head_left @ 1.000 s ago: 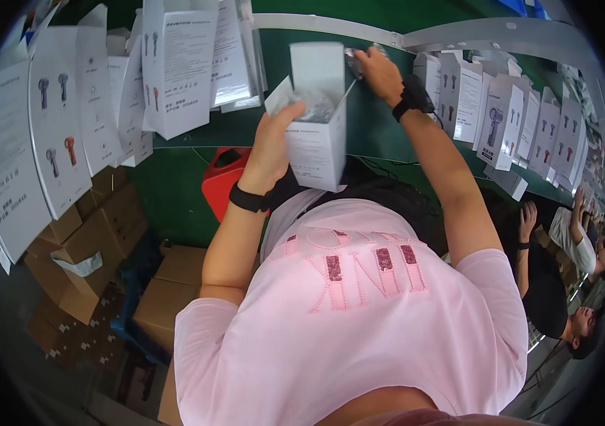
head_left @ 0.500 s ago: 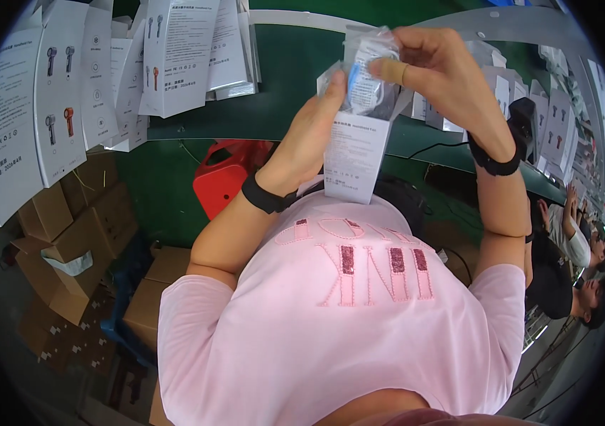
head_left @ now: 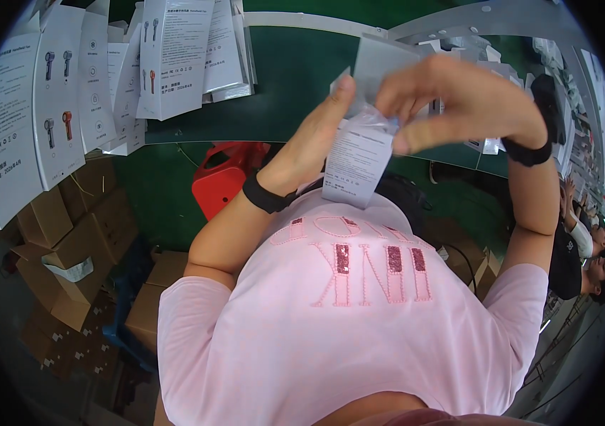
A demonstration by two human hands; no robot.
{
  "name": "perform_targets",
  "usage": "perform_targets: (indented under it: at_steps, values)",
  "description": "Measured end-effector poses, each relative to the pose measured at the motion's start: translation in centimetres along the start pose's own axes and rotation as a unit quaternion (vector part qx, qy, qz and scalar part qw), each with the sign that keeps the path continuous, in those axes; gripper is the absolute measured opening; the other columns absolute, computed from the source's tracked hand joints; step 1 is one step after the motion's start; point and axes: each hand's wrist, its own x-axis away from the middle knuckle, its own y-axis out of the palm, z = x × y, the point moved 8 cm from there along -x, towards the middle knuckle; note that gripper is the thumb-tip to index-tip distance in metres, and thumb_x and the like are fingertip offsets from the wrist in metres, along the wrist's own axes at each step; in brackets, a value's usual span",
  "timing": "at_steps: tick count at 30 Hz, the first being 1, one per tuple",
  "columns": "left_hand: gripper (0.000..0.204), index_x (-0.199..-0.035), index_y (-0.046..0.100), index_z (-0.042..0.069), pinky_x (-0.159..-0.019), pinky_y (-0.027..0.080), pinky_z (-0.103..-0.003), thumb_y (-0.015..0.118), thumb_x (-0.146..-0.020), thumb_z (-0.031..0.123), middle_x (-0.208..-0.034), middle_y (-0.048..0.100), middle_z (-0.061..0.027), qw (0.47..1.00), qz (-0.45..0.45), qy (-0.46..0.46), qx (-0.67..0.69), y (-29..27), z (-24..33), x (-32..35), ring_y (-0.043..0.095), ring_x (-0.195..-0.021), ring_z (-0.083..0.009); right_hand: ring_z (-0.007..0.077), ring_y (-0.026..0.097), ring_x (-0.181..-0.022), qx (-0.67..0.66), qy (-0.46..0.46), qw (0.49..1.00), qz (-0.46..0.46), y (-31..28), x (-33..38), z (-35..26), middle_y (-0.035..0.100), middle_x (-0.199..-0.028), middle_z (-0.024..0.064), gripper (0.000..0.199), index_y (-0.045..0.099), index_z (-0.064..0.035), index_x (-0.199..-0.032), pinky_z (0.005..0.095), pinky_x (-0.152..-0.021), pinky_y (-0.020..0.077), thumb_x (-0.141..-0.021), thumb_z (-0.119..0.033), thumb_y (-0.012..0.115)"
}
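A slim white carton (head_left: 357,163) with grey print stands upright against my shirt, its top flaps raised. My left hand (head_left: 308,138) is closed round its left side, thumb up at the upper edge. Clear plastic wrapping (head_left: 368,118) shows in the carton's mouth; most of what it wraps is hidden inside. Over the right side of that opening is my right hand (head_left: 451,99), smeared by motion, its fingertips close to the plastic. I cannot make out whether those fingers grip anything.
Several printed white cartons (head_left: 175,60) stand along the left of the dark green table (head_left: 288,78); more lie at the right. Below are a red plastic stool (head_left: 221,181) and brown cardboard boxes (head_left: 79,245). Other people (head_left: 583,259) sit at the far right.
The plastic-wrapped item has gone down into the carton. My right hand has shifted lower and its elbow outward to the right. My left hand keeps its hold on the carton.
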Motion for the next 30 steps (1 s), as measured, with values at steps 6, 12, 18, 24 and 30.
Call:
perform_targets:
  at_steps: [6, 12, 18, 24, 30]
  values:
    - [0.071, -0.135, 0.041, -0.003, -0.091, 0.046, -0.029, 0.036, -0.098, 0.058, -0.117, 0.058, -0.0129, 0.999, -0.015, -0.031, -0.012, -0.4, -1.9, 0.1, 0.058, -0.107, -0.0168, 0.0172, 0.046, -0.061, 0.118, 0.179, 0.956, -0.200, 4.5, -0.4, 4.9, 0.053, -0.067, 0.0083, 0.038, 0.063, 0.0050, -0.091, 0.0294, -0.061, 0.0453, -0.096, -0.032, 0.058]
    - [0.083, -0.143, 0.028, -0.005, -0.101, 0.038, -0.030, 0.052, -0.093, 0.056, -0.124, 0.054, -0.0134, 0.998, -0.021, -0.005, -0.052, 0.2, -0.4, -0.3, 0.050, -0.118, -0.0188, 0.0134, 0.063, -0.075, -0.108, 0.030, 0.979, 0.172, 0.6, 1.8, 3.7, 0.069, -0.082, 0.0060, 0.013, 0.071, 0.0026, -0.090, 0.0284, -0.067, 0.0491, -0.085, -0.009, 0.070]
    - [0.065, -0.139, 0.039, -0.005, -0.103, 0.036, -0.031, 0.058, -0.095, 0.039, -0.131, 0.051, -0.0145, 0.994, -0.006, 0.013, -0.106, 0.2, -0.2, -0.5, 0.049, -0.120, -0.0196, 0.0230, 0.064, -0.075, -0.003, 0.087, 0.985, 0.152, 0.1, 3.1, 3.6, 0.068, -0.088, 0.0144, 0.021, 0.065, 0.0071, -0.099, 0.0315, -0.070, 0.0505, -0.081, -0.003, 0.062]
    - [0.071, -0.139, 0.040, -0.005, -0.104, 0.035, -0.032, 0.057, -0.093, 0.047, -0.133, 0.050, -0.0157, 0.984, 0.014, 0.047, -0.171, 0.1, -0.9, -1.1, 0.047, -0.123, -0.0217, 0.0242, 0.055, -0.078, -0.066, -0.029, 0.994, -0.084, 4.3, 2.8, 3.8, 0.059, -0.083, 0.0123, 0.049, 0.059, 0.0076, -0.091, 0.0357, -0.072, 0.0452, -0.095, -0.041, 0.053]
    - [0.072, -0.146, 0.025, 0.000, -0.107, 0.031, -0.032, 0.062, -0.093, 0.031, -0.136, 0.047, -0.0157, 0.879, 0.008, 0.246, -0.407, 3.6, 1.1, -1.6, 0.045, -0.124, -0.0229, 0.0130, 0.043, -0.060, -0.030, -0.087, 0.994, 0.057, 2.7, 4.2, 3.7, 0.043, -0.060, -0.0006, 0.047, 0.050, 0.0019, -0.067, 0.0300, -0.056, 0.0378, -0.094, -0.036, 0.058]
